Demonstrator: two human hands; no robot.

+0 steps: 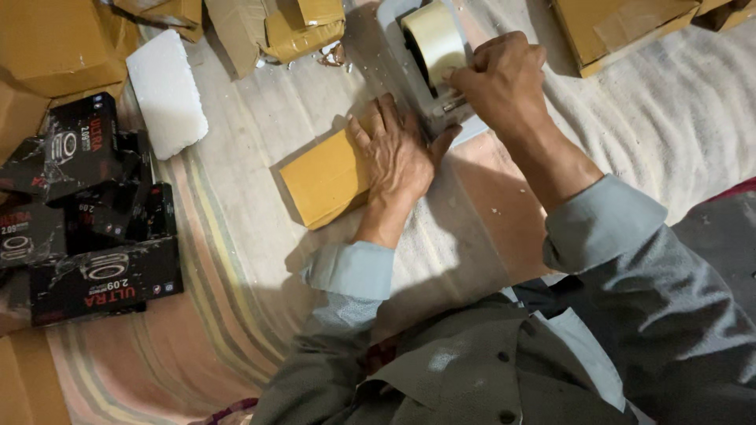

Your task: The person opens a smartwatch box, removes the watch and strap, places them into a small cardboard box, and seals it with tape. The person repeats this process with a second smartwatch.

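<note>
Head view: striped blanket [236,236] carries all; black printed boxes [87,228] heaped at its left edge, white foam block [165,90] beyond them toward the far edge. Left hand [398,157] lies flat, fingers spread, pressing the brown-paper parcel [327,179] mid-blanket. Right hand [500,83] is clenched on the grey tape dispenser [429,79] just beside the parcel's far corner.

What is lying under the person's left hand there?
The left hand presses flat on a small tan cardboard parcel, which lies on a striped cloth. The parcel's right end is covered by the palm and cannot be seen. The right hand grips a tape dispenser.
</note>
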